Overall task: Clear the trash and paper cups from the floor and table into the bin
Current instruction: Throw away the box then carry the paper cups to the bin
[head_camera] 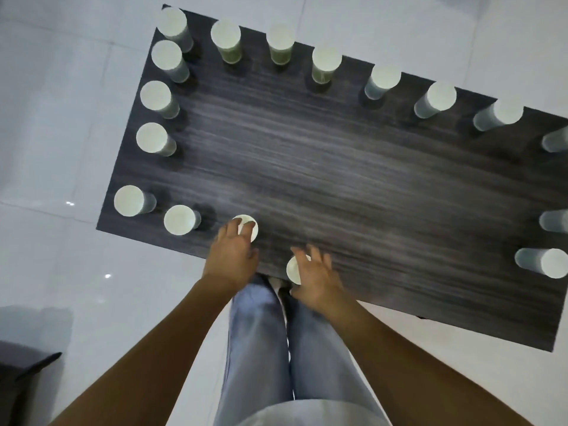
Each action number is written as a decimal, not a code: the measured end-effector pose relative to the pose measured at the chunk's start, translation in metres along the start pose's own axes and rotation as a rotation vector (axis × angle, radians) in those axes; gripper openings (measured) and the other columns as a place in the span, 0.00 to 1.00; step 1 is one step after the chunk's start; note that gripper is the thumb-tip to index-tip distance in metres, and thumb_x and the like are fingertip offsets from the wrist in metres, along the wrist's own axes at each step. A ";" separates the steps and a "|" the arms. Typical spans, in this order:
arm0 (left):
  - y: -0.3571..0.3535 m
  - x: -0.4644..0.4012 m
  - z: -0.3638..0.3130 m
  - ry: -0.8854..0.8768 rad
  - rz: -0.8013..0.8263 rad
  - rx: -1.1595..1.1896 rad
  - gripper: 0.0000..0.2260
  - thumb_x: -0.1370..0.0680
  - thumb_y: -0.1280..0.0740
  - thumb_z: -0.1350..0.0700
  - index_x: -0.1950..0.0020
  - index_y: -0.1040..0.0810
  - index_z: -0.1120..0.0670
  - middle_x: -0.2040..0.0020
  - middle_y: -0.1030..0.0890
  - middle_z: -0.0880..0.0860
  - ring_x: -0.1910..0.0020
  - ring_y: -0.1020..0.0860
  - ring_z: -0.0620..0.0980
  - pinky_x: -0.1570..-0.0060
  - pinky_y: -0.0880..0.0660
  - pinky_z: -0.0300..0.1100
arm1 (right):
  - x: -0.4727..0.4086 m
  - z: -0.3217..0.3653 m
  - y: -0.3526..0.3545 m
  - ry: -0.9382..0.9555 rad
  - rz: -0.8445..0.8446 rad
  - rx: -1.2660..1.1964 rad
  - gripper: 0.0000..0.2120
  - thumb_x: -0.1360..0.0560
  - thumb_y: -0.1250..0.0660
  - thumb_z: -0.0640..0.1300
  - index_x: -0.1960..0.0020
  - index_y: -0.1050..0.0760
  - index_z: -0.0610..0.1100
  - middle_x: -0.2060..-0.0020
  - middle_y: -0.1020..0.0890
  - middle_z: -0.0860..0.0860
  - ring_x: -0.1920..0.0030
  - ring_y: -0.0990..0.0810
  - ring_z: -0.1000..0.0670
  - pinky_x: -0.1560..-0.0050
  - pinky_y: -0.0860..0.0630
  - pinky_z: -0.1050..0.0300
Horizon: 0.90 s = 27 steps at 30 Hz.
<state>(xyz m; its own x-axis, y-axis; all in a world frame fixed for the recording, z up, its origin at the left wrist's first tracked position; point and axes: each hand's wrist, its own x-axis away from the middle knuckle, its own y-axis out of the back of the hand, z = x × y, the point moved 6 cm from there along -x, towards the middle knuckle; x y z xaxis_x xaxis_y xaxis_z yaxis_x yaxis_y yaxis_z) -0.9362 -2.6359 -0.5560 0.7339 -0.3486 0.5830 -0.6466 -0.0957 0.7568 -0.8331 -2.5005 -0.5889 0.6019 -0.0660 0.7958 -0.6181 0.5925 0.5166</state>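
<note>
On the dark wood-grain tabletop [322,167], upturned paper cups stand around the edges. The left hand [230,256] has its grip curled over one paper cup [249,226] at the near edge. The right hand [316,278] spreads its grip over another cup [293,269] just right of it; whether it holds, I cannot tell.

I see my left hand [232,256] and right hand [316,276] each covering a cup, while two right-side cups [554,139] run off frame.
</note>
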 end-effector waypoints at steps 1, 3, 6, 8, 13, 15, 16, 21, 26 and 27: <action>-0.005 -0.010 0.000 -0.017 -0.010 -0.027 0.25 0.24 0.36 0.56 0.27 0.37 0.55 0.29 0.36 0.58 0.31 0.39 0.58 0.32 0.37 0.49 | -0.008 -0.001 -0.005 -0.010 -0.010 0.006 0.40 0.28 0.30 0.46 0.24 0.48 0.54 0.25 0.48 0.48 0.28 0.46 0.40 0.33 0.36 0.41; -0.018 -0.028 0.003 -0.034 0.001 -0.098 0.26 0.24 0.35 0.54 0.27 0.38 0.53 0.27 0.38 0.58 0.28 0.41 0.59 0.30 0.39 0.51 | -0.023 -0.004 -0.016 -0.038 -0.014 0.029 0.40 0.28 0.29 0.45 0.24 0.49 0.54 0.24 0.50 0.48 0.27 0.47 0.39 0.33 0.37 0.41; -0.038 -0.049 0.012 -0.028 0.059 -0.142 0.29 0.24 0.33 0.52 0.26 0.40 0.51 0.25 0.42 0.56 0.25 0.47 0.61 0.27 0.44 0.56 | -0.041 -0.010 -0.035 -0.075 -0.003 0.039 0.39 0.26 0.30 0.43 0.24 0.50 0.53 0.24 0.50 0.47 0.27 0.47 0.39 0.32 0.37 0.40; -0.049 -0.059 0.018 -0.045 0.090 -0.158 0.29 0.25 0.32 0.53 0.26 0.39 0.50 0.24 0.43 0.55 0.25 0.48 0.61 0.27 0.46 0.58 | -0.050 -0.012 -0.045 -0.087 -0.007 0.039 0.38 0.26 0.31 0.43 0.24 0.49 0.52 0.24 0.49 0.47 0.27 0.47 0.39 0.33 0.36 0.40; -0.062 -0.069 0.030 -0.089 0.112 -0.173 0.26 0.26 0.31 0.55 0.30 0.35 0.52 0.28 0.38 0.56 0.29 0.40 0.59 0.32 0.34 0.54 | -0.058 -0.014 -0.055 -0.110 -0.056 -0.001 0.34 0.26 0.31 0.42 0.26 0.44 0.51 0.28 0.41 0.46 0.29 0.41 0.41 0.35 0.31 0.45; -0.059 -0.066 0.031 -0.105 0.118 -0.147 0.25 0.26 0.31 0.55 0.31 0.34 0.53 0.31 0.35 0.56 0.33 0.36 0.57 0.37 0.29 0.52 | -0.056 -0.013 -0.051 -0.129 -0.084 -0.040 0.33 0.29 0.30 0.40 0.29 0.41 0.49 0.32 0.36 0.47 0.32 0.38 0.42 0.39 0.29 0.47; -0.057 -0.065 0.031 -0.110 0.121 -0.127 0.24 0.26 0.31 0.55 0.32 0.33 0.53 0.32 0.34 0.55 0.34 0.36 0.57 0.39 0.28 0.52 | -0.055 -0.013 -0.048 -0.138 -0.094 -0.058 0.32 0.30 0.29 0.39 0.30 0.40 0.48 0.34 0.35 0.47 0.34 0.36 0.43 0.41 0.28 0.48; -0.020 -0.052 0.017 -0.148 0.139 -0.091 0.25 0.27 0.30 0.55 0.33 0.34 0.54 0.34 0.32 0.54 0.35 0.35 0.55 0.42 0.26 0.50 | -0.036 -0.005 -0.007 -0.162 -0.155 -0.115 0.30 0.31 0.28 0.42 0.34 0.38 0.46 0.37 0.33 0.46 0.38 0.34 0.44 0.46 0.26 0.51; 0.034 -0.034 -0.016 -0.203 0.122 -0.089 0.26 0.27 0.29 0.54 0.33 0.34 0.54 0.34 0.32 0.54 0.35 0.34 0.55 0.41 0.29 0.49 | 0.002 0.004 0.053 -0.164 -0.244 -0.190 0.25 0.29 0.29 0.44 0.37 0.36 0.46 0.38 0.35 0.46 0.38 0.34 0.44 0.52 0.25 0.50; 0.044 -0.029 -0.025 -0.216 0.122 -0.091 0.25 0.27 0.29 0.54 0.33 0.34 0.54 0.34 0.32 0.55 0.35 0.34 0.55 0.42 0.28 0.50 | 0.013 0.005 0.064 -0.161 -0.270 -0.206 0.24 0.29 0.29 0.44 0.37 0.36 0.46 0.38 0.35 0.45 0.37 0.35 0.44 0.51 0.25 0.49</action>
<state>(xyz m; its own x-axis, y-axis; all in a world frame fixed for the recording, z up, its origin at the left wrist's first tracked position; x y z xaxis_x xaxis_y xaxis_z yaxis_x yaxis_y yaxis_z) -0.9809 -2.6066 -0.5324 0.5838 -0.5444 0.6023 -0.6990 0.0404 0.7140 -0.8674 -2.4676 -0.5440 0.6316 -0.3576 0.6879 -0.3236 0.6847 0.6531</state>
